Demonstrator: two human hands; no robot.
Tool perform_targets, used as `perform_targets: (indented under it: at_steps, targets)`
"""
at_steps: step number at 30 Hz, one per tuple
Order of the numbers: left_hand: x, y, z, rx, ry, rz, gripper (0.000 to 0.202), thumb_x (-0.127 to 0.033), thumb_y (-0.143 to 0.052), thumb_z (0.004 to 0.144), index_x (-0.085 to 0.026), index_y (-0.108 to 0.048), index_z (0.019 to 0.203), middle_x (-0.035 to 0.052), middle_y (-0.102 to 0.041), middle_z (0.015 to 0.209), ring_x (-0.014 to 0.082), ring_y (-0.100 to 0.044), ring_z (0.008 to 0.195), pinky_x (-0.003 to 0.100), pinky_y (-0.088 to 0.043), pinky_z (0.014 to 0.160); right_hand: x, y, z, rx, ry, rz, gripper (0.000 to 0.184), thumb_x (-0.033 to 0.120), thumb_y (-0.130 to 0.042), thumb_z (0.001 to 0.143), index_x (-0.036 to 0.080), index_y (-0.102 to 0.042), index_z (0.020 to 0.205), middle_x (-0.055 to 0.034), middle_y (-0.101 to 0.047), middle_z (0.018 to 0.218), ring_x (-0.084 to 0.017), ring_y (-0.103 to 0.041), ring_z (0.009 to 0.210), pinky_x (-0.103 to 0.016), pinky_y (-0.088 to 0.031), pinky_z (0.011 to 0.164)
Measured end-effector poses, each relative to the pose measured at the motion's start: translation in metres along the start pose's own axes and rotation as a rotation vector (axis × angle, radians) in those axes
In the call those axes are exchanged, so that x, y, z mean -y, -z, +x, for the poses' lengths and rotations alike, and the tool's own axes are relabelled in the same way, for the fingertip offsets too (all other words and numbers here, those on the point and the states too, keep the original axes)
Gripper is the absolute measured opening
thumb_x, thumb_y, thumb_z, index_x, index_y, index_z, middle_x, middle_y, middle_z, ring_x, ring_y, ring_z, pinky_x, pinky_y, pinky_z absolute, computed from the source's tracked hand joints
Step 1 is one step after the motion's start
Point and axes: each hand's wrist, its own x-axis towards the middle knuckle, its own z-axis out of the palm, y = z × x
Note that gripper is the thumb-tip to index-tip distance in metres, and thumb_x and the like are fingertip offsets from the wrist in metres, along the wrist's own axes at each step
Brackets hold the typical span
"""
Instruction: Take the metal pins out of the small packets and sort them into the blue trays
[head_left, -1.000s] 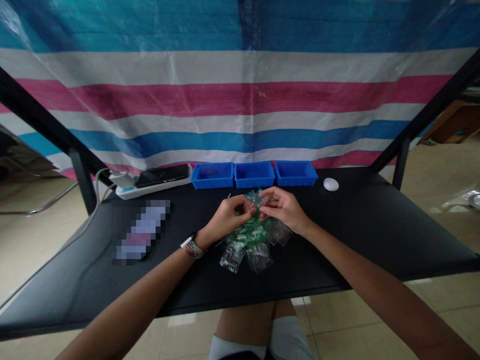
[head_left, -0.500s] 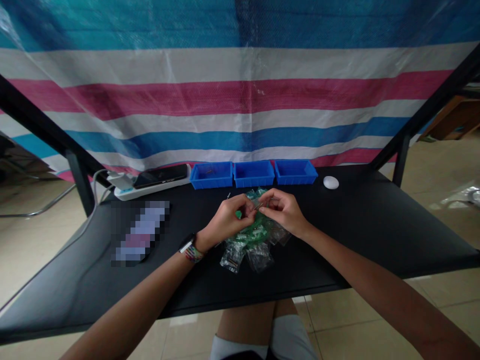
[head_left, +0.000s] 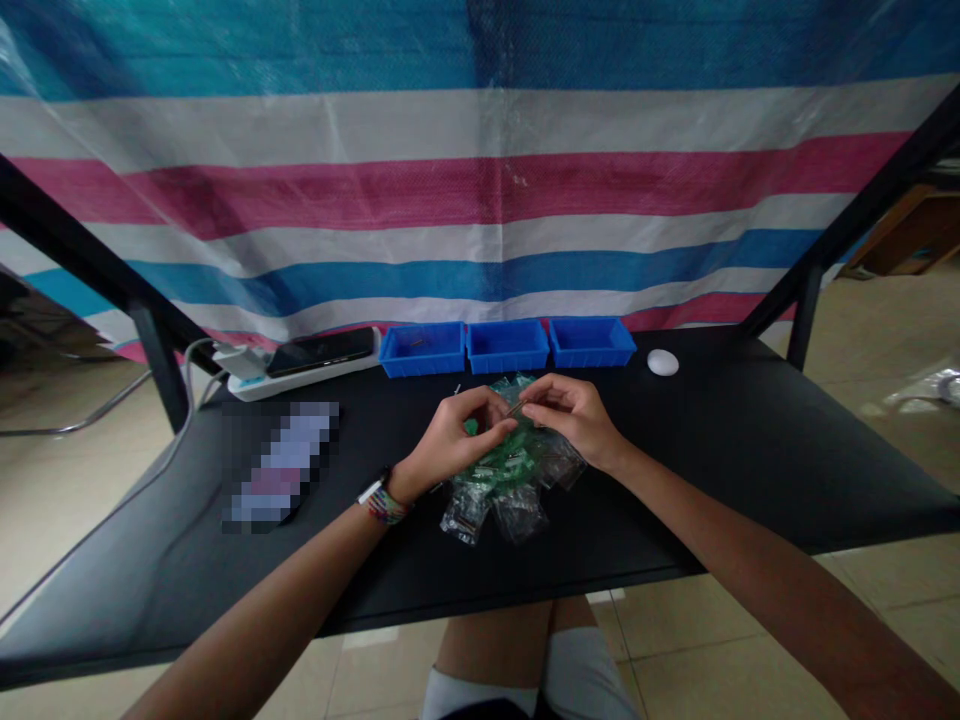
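Above a pile of clear and green plastic bags (head_left: 499, 470), my two hands meet fingertip to fingertip. My right hand (head_left: 574, 418) pinches a small, thin metal piece (head_left: 516, 407), perhaps a screw or pin, between thumb and forefinger. The curled fingers of my left hand (head_left: 461, 435) close round the piece's left end; what else they hold is hidden. A bit of green plastic (head_left: 471, 427) shows beside the left palm. Several bags in the pile contain small metal parts, too tiny to name.
Three blue bins stand in a row at the back: the left bin (head_left: 423, 362) with small pieces inside, the middle bin (head_left: 508, 360) and the right bin (head_left: 592, 355). A white oval object (head_left: 663, 362) lies right. At left are a power strip (head_left: 247, 388), a phone (head_left: 322, 349) and a blurred-out item (head_left: 281, 470).
My right hand has shifted slightly right, and the fingertips of both hands are a little farther apart. More of the thin metal piece shows between them.
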Motion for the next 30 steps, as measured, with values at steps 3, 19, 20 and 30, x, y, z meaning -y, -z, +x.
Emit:
perform_targets:
  at_steps: [3,19,20,30]
  targets:
    - [-0.0013,-0.0020,0.0011,-0.020,0.002,-0.001,0.032,-0.044,-0.075,0.095,-0.017,-0.066,0.081,0.0021,-0.063,0.077,0.0153,-0.057,0.071,0.027,-0.045,0.066,-0.0016,-0.0005,0.0004,0.000,-0.005,0.015,0.028,0.041,-0.090,0.078,0.022,-0.076,0.094,-0.0035,-0.077,0.089,-0.019,-0.070,0.078,-0.033,-0.058,0.074]
    - [-0.0017,-0.0014,0.0010,0.013,0.080,-0.099,0.041,-0.048,-0.076,0.094,-0.017,-0.066,0.068,0.0014,-0.062,0.068,0.0150,-0.055,0.066,0.029,-0.042,0.064,0.0017,-0.0011,-0.0004,0.020,0.007,-0.026,0.029,0.047,-0.087,0.081,0.022,-0.075,0.092,-0.0021,-0.074,0.082,-0.017,-0.066,0.069,-0.032,-0.055,0.068]
    - [-0.0014,-0.0013,0.0011,0.011,0.086,-0.096,0.042,-0.049,-0.077,0.093,-0.017,-0.067,0.068,0.0016,-0.063,0.067,0.0150,-0.055,0.066,0.029,-0.043,0.064,0.0024,-0.0007,-0.0003,0.013,0.008,-0.021,0.030,0.047,-0.087,0.081,0.022,-0.076,0.092,-0.0022,-0.074,0.082,-0.017,-0.066,0.068,-0.032,-0.055,0.067]
    - [0.0024,0.0022,0.0010,-0.017,0.135,-0.148,0.061,-0.060,-0.055,0.104,-0.016,-0.074,0.066,0.0044,-0.065,0.060,0.0147,-0.056,0.059,0.028,-0.042,0.060,0.0030,0.0010,-0.0005,-0.071,0.089,-0.024,0.022,0.040,-0.086,0.083,0.022,-0.077,0.090,-0.0018,-0.074,0.079,-0.016,-0.066,0.067,-0.030,-0.055,0.063]
